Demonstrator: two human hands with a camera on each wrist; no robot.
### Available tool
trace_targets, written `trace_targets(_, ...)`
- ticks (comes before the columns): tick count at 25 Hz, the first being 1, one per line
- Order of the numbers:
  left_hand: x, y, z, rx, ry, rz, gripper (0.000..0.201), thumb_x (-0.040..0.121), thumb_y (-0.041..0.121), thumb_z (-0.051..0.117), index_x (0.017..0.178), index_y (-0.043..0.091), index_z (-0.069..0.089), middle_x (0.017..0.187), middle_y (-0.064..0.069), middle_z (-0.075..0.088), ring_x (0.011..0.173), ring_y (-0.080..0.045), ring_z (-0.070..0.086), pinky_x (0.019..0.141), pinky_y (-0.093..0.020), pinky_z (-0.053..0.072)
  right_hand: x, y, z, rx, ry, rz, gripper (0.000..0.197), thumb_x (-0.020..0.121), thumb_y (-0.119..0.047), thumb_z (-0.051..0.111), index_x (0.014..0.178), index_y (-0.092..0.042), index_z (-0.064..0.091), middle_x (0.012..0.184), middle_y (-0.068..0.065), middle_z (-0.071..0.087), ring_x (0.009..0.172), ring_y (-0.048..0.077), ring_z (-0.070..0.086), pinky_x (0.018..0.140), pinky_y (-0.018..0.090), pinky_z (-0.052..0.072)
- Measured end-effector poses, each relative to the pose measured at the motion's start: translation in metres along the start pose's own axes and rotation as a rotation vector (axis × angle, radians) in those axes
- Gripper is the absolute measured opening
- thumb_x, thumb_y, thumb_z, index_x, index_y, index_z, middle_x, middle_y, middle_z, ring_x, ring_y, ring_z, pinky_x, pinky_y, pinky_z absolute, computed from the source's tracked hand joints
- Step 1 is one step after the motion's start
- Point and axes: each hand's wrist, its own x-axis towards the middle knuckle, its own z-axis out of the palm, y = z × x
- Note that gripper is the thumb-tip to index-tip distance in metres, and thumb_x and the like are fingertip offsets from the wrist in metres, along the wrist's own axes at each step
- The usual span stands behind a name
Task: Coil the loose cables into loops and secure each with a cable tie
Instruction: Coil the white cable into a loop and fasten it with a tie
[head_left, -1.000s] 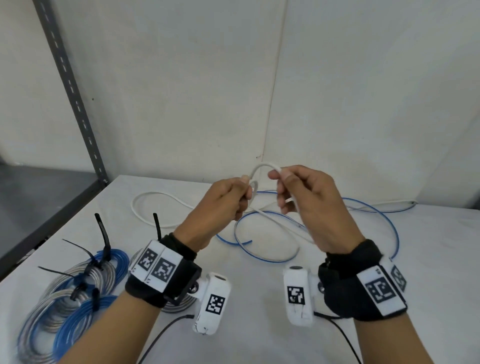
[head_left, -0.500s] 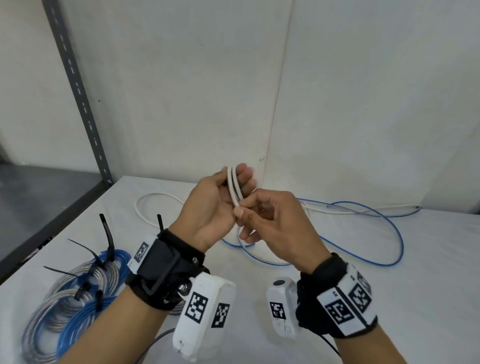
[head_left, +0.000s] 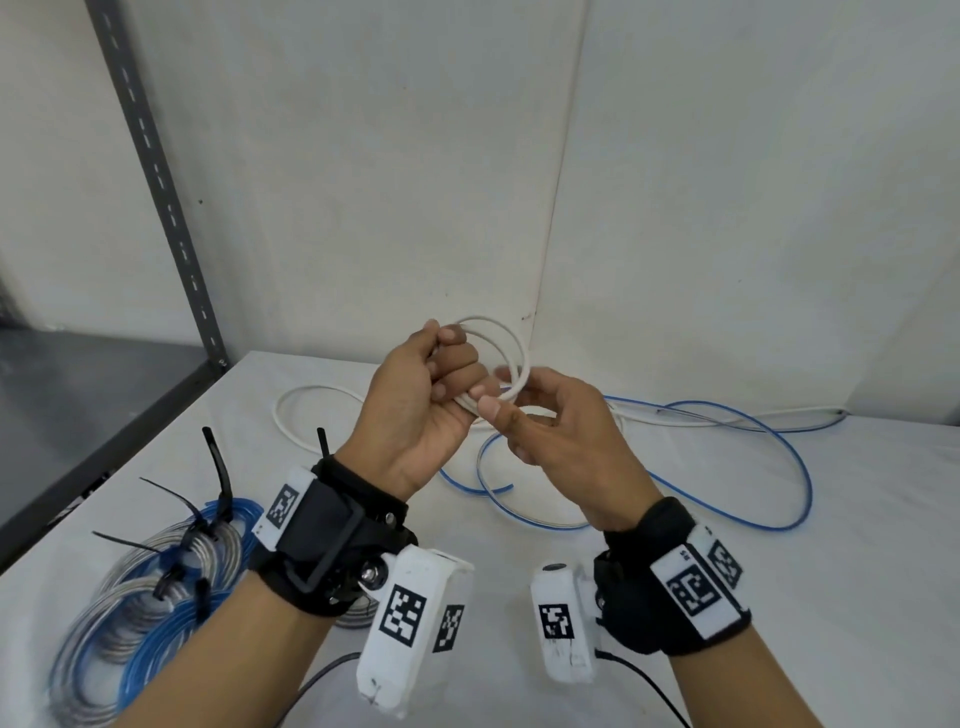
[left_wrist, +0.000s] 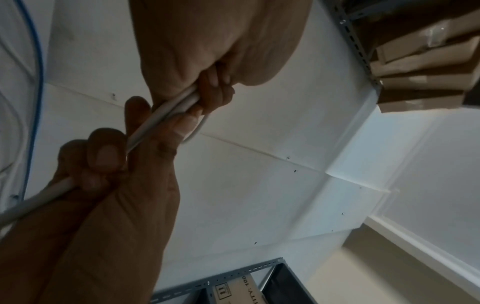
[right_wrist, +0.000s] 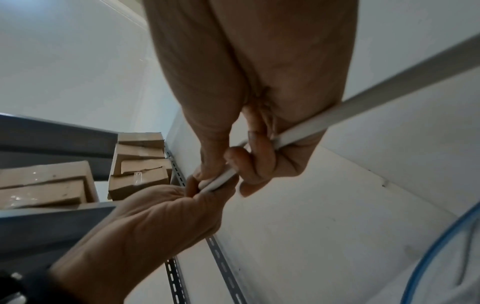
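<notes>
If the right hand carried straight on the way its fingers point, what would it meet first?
Probably the left hand: the right hand points left at it, both gripping the white cable. They look nearly touching, though depth is unclear.

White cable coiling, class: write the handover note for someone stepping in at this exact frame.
Left hand: grips the small loops of the white cable, raised above the table.
Right hand: pinches the same cable beside the loops, feeding it.
Rest of the white cable lies loose on the table, beside the uncoiled blue cable.
Done: tied coils with black ties at near left.
Left: finish coiling white, tie it, then coil and tie blue.
</notes>
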Motion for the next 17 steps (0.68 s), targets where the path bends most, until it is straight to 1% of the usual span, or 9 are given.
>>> trace_targets(3,0.0,0.005,0.001,0.156,0.037,0.055,0.039,0.11,0.025,0.029,0.074,0.018,0.04,0.051,0.009,0.02,0.037,-0.007,0.02,0.042,-0.022,0.035,-0.002,-0.001,-0.009,-0.147,-0.101,-0.054,0.018,0.09,-0.028,0.075,0.098,-0.012,0.074,0.07,0.0,0.069,0.051,0.006,0.049,0.054,0.019,0.041)
trace_targets(4,0.001,0.008,0.0,0.207,0.051,0.078,0.038,0.111,0.026,0.029,0.075,0.018,0.039,0.051,0.009,0.02,0.037,-0.007,0.019,0.042,-0.022,0.033,-0.002,-0.002,-0.014,-0.236,-0.141,-0.063,0.017,0.092,-0.03,0.073,0.09,-0.013,0.075,0.065,-0.002,0.068,0.05,0.005,0.047,0.053,0.019,0.039)
trace_targets(6,0.003,0.016,-0.004,0.264,0.067,0.089,0.038,0.111,0.028,0.028,0.076,0.019,0.038,0.051,0.01,0.02,0.037,-0.007,0.019,0.041,-0.022,0.03,0.0,-0.001,-0.024,-0.409,-0.168,-0.056,0.027,0.092,-0.041,0.071,0.076,-0.019,0.075,0.056,-0.007,0.061,0.048,0.005,0.044,0.053,0.021,0.035)
trace_targets(7,0.005,0.02,-0.006,0.273,0.068,0.085,0.038,0.111,0.028,0.028,0.076,0.019,0.039,0.05,0.01,0.021,0.037,-0.007,0.019,0.04,-0.022,0.03,0.002,0.0,-0.029,-0.501,-0.118,-0.047,0.034,0.088,-0.049,0.072,0.07,-0.02,0.074,0.052,-0.008,0.057,0.047,0.005,0.043,0.053,0.025,0.035)
trace_targets(9,0.004,0.026,-0.008,0.283,0.059,0.069,0.038,0.111,0.027,0.028,0.075,0.019,0.039,0.049,0.01,0.021,0.036,-0.007,0.019,0.039,-0.021,0.029,0.008,0.006,-0.036,-0.635,0.135,-0.027,0.046,0.077,-0.064,0.074,0.064,-0.02,0.069,0.052,-0.009,0.056,0.05,0.008,0.048,0.054,0.03,0.035)
trace_targets(11,0.002,0.03,-0.009,0.334,0.032,0.076,0.039,0.111,0.028,0.028,0.074,0.019,0.039,0.049,0.01,0.021,0.039,-0.008,0.014,0.041,-0.021,0.029,0.012,0.014,-0.039,-0.791,0.347,-0.036,0.05,0.078,-0.071,0.068,0.069,-0.021,0.064,0.065,-0.008,0.064,0.066,0.014,0.059,0.056,0.032,0.037)
trace_targets(13,0.001,0.033,-0.008,0.462,-0.009,0.106,0.04,0.111,0.03,0.028,0.074,0.019,0.038,0.052,0.01,0.02,0.046,-0.011,0.01,0.045,-0.022,0.028,0.015,0.02,-0.044,-0.882,0.391,-0.033,0.049,0.086,-0.072,0.057,0.076,-0.024,0.064,0.077,-0.005,0.065,0.078,0.02,0.062,0.059,0.031,0.037)
trace_targets(16,0.0,0.028,-0.007,0.686,-0.086,0.141,0.04,0.112,0.031,0.028,0.075,0.019,0.037,0.055,0.01,0.02,0.046,-0.009,0.016,0.053,-0.027,0.027,0.02,0.021,-0.052,-0.9,0.504,0.064,0.059,0.087,-0.073,0.055,0.073,-0.017,0.06,0.069,-0.001,0.062,0.071,0.026,0.058,0.058,0.032,0.036)
trace_targets(17,0.001,0.022,-0.007,0.778,-0.11,0.168,0.04,0.112,0.031,0.028,0.075,0.018,0.038,0.057,0.01,0.021,0.047,-0.009,0.018,0.056,-0.029,0.027,0.022,0.02,-0.054,-0.835,0.543,0.078,0.058,0.088,-0.07,0.058,0.071,-0.015,0.058,0.066,0.0,0.06,0.069,0.026,0.056,0.057,0.033,0.036)
